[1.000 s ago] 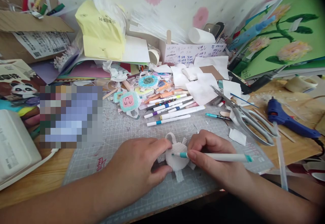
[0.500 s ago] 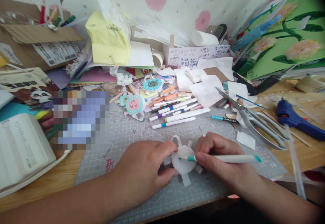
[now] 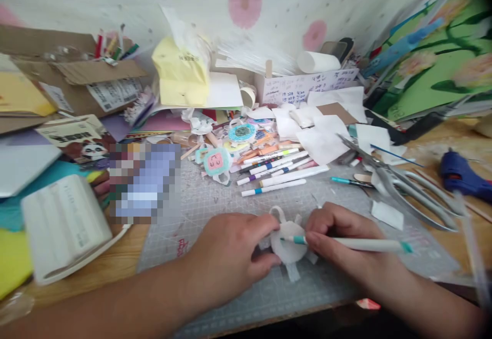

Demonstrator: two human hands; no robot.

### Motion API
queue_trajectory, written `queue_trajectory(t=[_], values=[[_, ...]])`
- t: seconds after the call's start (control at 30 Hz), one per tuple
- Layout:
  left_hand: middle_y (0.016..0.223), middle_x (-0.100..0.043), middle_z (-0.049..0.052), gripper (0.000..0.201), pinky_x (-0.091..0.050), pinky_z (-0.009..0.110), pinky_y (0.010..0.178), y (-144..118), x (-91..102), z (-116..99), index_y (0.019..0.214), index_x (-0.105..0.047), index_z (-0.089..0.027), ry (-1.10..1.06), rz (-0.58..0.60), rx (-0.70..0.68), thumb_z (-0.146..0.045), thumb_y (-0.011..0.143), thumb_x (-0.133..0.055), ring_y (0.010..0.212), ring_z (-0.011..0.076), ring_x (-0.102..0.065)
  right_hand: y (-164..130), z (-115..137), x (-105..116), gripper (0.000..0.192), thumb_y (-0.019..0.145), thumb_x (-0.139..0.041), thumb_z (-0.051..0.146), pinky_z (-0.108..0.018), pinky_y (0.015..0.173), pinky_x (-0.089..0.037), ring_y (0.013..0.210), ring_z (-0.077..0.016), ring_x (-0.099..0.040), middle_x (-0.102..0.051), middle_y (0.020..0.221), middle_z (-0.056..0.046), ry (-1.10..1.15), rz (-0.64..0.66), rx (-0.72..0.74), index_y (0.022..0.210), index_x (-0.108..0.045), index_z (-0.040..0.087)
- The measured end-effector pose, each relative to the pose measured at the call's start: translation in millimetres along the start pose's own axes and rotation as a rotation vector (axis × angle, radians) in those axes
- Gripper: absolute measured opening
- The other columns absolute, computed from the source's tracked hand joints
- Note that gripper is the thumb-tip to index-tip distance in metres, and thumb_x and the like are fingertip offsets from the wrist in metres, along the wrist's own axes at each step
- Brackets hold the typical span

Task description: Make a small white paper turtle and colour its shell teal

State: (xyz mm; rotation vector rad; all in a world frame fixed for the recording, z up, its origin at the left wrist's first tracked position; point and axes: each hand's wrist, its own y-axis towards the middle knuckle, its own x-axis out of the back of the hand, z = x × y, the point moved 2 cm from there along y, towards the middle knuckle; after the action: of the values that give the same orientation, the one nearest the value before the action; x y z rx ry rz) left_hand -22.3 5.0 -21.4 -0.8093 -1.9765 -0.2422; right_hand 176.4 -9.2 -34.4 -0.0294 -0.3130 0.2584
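Observation:
A round white paper craft piece (image 3: 288, 247) with tabs and a small loop on its rim lies on the grey cutting mat (image 3: 238, 303). My left hand (image 3: 238, 247) grips its left edge between thumb and fingers. In my right hand (image 3: 338, 229) is a white marker (image 3: 369, 245) with teal ends, its tip touching the white disc near a small teal mark. The marker lies nearly level, pointing left. Part of the disc's left edge is hidden behind my left fingers.
Several markers (image 3: 274, 187) lie beyond my hands, near finished pieces such as a pink-and-teal smiling square (image 3: 216, 162). Large scissors (image 3: 400, 195) and a blue glue gun (image 3: 461, 172) are on the right. At left sit a white box-shaped device (image 3: 65, 226) with a cable and a cardboard box (image 3: 77, 83).
The camera has turned to the left, so everything sits further right in view. Both hands keep their hold, and the marker tip stays on the disc.

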Motion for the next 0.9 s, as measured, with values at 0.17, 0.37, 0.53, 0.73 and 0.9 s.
queue_trajectory(t=[0.17,0.37,0.53,0.73,0.9], values=[[0.072,-0.062,-0.002,0.029,-0.031,0.025,0.055,1.1,3.1,-0.4,0.102,-0.058,-0.025,-0.001,0.013,0.003,-0.043,0.081,-0.056,0.061,0.0153,-0.053,2.2,5.5,-0.5,0.020,0.078,-0.059,0.030,-0.025,0.051,-0.037,0.056,-0.0133,-0.047,-0.054,0.059,0.001,0.066,-0.012,-0.025,0.065,-0.048,0.021],[0.074,-0.064,-0.001,0.027,-0.033,0.026,0.056,4.9,9.4,-5.7,0.100,-0.059,-0.024,-0.008,0.069,0.051,-0.040,0.079,-0.059,0.062,0.0165,-0.055,1.1,4.0,1.1,0.020,0.077,-0.059,0.027,-0.025,0.050,-0.037,0.054,-0.0129,-0.046,-0.054,0.057,0.001,0.069,-0.073,-0.034,0.062,-0.048,0.021],[0.073,-0.063,-0.002,0.025,-0.035,0.026,0.057,4.3,11.1,-8.3,0.100,-0.060,-0.023,0.003,0.058,0.049,-0.037,0.079,-0.059,0.062,0.0159,-0.055,1.0,3.9,-0.2,0.019,0.076,-0.061,0.030,-0.026,0.050,-0.037,0.055,-0.0138,-0.048,-0.056,0.059,0.000,0.074,-0.028,-0.036,0.064,-0.049,0.021],[0.075,-0.065,-0.002,0.022,-0.036,0.025,0.057,2.6,11.3,-7.1,0.099,-0.060,-0.025,0.002,0.015,0.029,-0.036,0.080,-0.058,0.062,0.0147,-0.055,1.9,2.2,1.6,0.019,0.077,-0.058,0.026,-0.024,0.048,-0.036,0.052,-0.0117,-0.043,-0.051,0.056,0.003,0.090,-0.124,-0.042,0.062,-0.047,0.021],[0.075,-0.065,-0.002,0.024,-0.036,0.025,0.057,3.3,9.5,-5.2,0.098,-0.060,-0.024,0.009,0.038,0.033,-0.038,0.079,-0.059,0.064,0.0159,-0.056,1.6,3.0,-0.7,0.019,0.077,-0.060,0.029,-0.025,0.049,-0.037,0.054,-0.0126,-0.046,-0.053,0.058,0.002,0.080,-0.066,-0.016,0.064,-0.048,0.021]])
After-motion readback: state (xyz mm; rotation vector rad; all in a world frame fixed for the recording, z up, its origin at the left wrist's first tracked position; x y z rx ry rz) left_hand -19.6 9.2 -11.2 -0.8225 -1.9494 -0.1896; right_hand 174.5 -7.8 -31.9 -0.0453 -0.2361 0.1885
